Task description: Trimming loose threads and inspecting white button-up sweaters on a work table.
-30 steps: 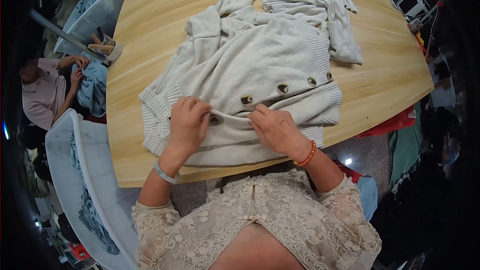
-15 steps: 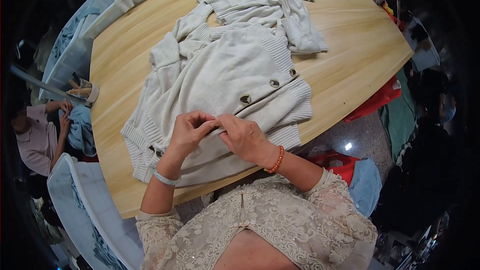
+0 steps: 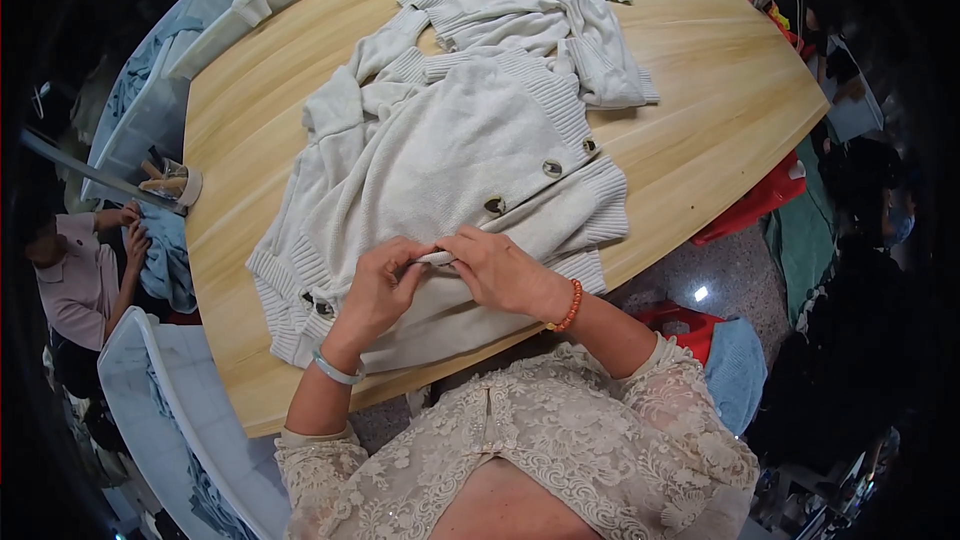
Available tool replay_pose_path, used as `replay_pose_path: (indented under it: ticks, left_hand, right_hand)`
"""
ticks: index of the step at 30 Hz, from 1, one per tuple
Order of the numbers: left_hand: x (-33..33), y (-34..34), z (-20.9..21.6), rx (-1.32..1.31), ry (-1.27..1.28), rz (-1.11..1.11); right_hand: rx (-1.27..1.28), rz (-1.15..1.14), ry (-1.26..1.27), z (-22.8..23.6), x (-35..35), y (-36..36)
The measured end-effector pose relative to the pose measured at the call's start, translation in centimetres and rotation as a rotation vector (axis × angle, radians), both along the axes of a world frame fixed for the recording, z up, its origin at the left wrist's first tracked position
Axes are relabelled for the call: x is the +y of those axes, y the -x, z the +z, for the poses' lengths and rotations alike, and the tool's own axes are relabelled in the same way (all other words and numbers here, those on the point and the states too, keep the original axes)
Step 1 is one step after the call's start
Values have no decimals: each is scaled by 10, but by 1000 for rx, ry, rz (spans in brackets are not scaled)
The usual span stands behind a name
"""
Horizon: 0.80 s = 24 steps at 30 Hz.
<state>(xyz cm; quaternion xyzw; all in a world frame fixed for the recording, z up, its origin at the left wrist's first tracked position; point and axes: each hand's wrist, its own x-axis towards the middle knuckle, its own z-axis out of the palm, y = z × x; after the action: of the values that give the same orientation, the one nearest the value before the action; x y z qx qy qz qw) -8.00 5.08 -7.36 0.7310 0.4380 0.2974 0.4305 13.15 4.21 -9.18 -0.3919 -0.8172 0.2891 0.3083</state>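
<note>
A wooden table (image 3: 700,140) is covered across its middle by a cream cardigan (image 3: 450,150), spread flat with its brown buttons (image 3: 552,168) running toward the right. At the near edge, the cardigan's front band is pinched between the curled fingers of the left hand (image 3: 378,290) and the right hand (image 3: 498,268), which are brought together, touching, above the hem.
</note>
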Motion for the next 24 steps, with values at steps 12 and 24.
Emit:
replay_pose_path:
  ticks: [12, 24]
  left_hand:
    - [5, 5, -4, -73, 204, -1]
    - [10, -18, 15, 402, -554, 102]
  right_hand:
    - [169, 65, 23, 2, 6, -4]
    - [-283, -154, -4, 8, -8, -56]
